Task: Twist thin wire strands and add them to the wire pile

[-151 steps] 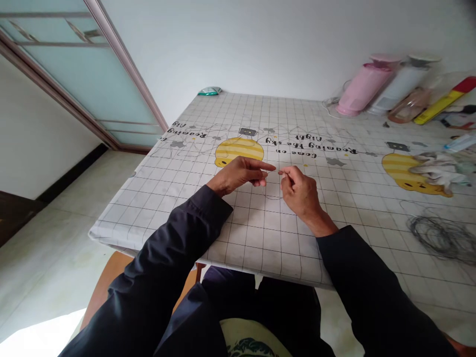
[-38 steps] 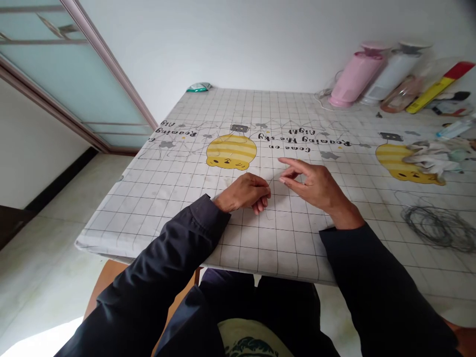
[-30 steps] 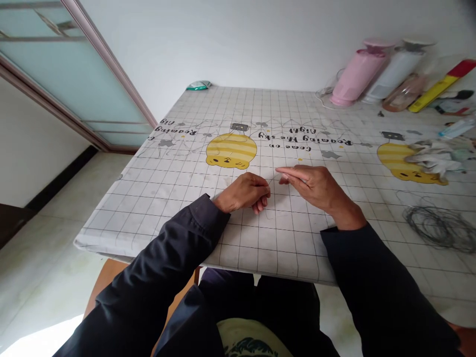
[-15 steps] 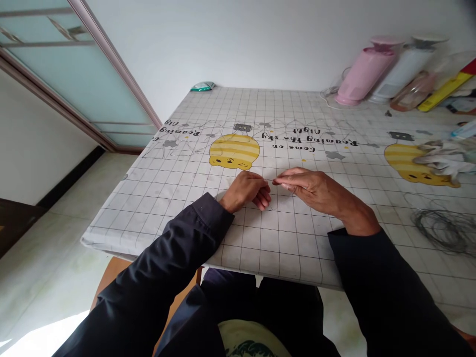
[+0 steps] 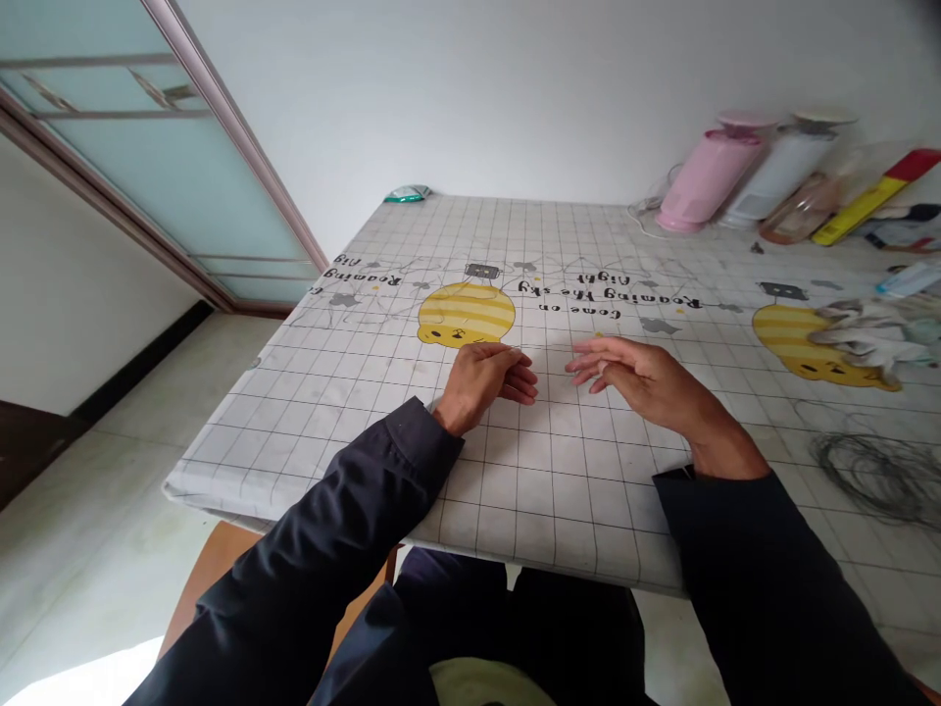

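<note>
Both hands are over a white checked tablecloth [image 5: 544,480] printed with yellow striped bears and dark lettering. My left hand [image 5: 489,380] rests just below the left printed bear [image 5: 467,312], its fingers curled and its thumb close to the index finger. Whether something thin sits in that pinch is too small to tell. To the right, my right hand [image 5: 636,378] has its fingers loosely spread, with nothing visible in them. A gap of bare cloth lies between the two hands.
A coil of thin wire [image 5: 874,476] lies at the right, below a crumpled cloth [image 5: 874,328]. Along the wall stand a pink cylinder [image 5: 710,176], a white cylinder [image 5: 783,172] and a yellow-red box [image 5: 874,201]. A green packet [image 5: 407,194] sits at the far left corner.
My right hand has moved right, away from my left hand, and its pinched fingers have spread. My left hand has stayed nearly in place. The view has tilted slightly.
</note>
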{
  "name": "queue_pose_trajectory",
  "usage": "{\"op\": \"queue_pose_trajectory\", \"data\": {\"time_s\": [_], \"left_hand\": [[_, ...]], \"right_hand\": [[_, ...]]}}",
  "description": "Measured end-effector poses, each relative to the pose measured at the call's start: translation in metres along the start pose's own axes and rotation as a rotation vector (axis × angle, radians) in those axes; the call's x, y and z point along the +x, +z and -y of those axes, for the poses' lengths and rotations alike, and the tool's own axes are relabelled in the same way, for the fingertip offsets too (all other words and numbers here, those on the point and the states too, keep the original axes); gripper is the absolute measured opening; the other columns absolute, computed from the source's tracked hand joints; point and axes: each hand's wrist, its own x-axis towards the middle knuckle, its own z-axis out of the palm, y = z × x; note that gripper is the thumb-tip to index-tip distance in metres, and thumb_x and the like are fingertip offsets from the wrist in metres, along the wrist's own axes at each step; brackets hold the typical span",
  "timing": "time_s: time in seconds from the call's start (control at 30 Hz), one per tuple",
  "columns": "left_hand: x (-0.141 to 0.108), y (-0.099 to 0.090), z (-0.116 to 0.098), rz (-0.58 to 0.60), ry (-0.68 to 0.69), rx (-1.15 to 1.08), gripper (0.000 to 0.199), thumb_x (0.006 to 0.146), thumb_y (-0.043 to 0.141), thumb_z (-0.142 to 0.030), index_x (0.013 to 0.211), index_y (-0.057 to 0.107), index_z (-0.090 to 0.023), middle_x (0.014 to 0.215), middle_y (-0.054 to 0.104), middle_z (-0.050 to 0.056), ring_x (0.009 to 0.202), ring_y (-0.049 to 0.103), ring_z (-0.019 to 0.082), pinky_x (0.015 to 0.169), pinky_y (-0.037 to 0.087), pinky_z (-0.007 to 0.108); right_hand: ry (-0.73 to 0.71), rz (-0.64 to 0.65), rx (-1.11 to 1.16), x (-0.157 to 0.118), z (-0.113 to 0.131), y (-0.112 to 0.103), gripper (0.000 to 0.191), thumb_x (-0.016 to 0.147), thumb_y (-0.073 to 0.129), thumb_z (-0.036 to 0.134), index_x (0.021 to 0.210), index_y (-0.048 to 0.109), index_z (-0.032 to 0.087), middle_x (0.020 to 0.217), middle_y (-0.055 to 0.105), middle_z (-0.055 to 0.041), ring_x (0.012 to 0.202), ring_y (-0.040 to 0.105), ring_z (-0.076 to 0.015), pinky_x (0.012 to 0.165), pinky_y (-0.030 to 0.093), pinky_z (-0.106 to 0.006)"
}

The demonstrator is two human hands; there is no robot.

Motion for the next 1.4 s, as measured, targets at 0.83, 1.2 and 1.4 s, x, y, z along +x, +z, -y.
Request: {"op": "queue_pose_trajectory", "data": {"time_s": [0.83, 1.2, 1.4], "left_hand": [[-0.006, 0.0, -0.007, 0.334, -0.031, -0.028, 0.025, 0.102, 0.068, -0.028, 0.086, 0.077, -0.01, 0.076, 0.075, 0.011, 0.057, 0.072, 0.017, 0.051, 0.06, 0.028], [-0.009, 0.004, -0.01, 0.36, -0.092, 0.001, 0.025, 0.103, 0.065, -0.023, 0.084, 0.073, -0.009, 0.073, 0.074, 0.009, 0.054, 0.071, 0.016, 0.05, 0.059, 0.026], [-0.008, 0.005, -0.005, 0.347, -0.116, 0.004, 0.026, 0.103, 0.063, -0.021, 0.082, 0.072, -0.009, 0.071, 0.074, 0.01, 0.053, 0.071, 0.017, 0.051, 0.06, 0.029]], "right_hand": [[-0.228, -0.118, 0.077, 0.005, 0.017, 0.022, 0.036, 0.099, 0.081, 0.045, 0.134, 0.081, 0.032, 0.123, 0.082, -0.0064, 0.111, 0.078, -0.0257, 0.1, 0.064, -0.045], [-0.523, -0.152, -0.146, 0.007, 0.016, 0.035, 0.019, 0.11, 0.07, 0.031, 0.117, 0.087, 0.03, 0.109, 0.085, -0.0055, 0.1, 0.079, -0.023, 0.089, 0.066, -0.043], [-0.501, -0.075, -0.113, 0.006, 0.018, 0.031, 0.02, 0.11, 0.07, 0.037, 0.11, 0.089, 0.03, 0.105, 0.085, -0.0046, 0.1, 0.079, -0.0244, 0.091, 0.065, -0.044]]}}
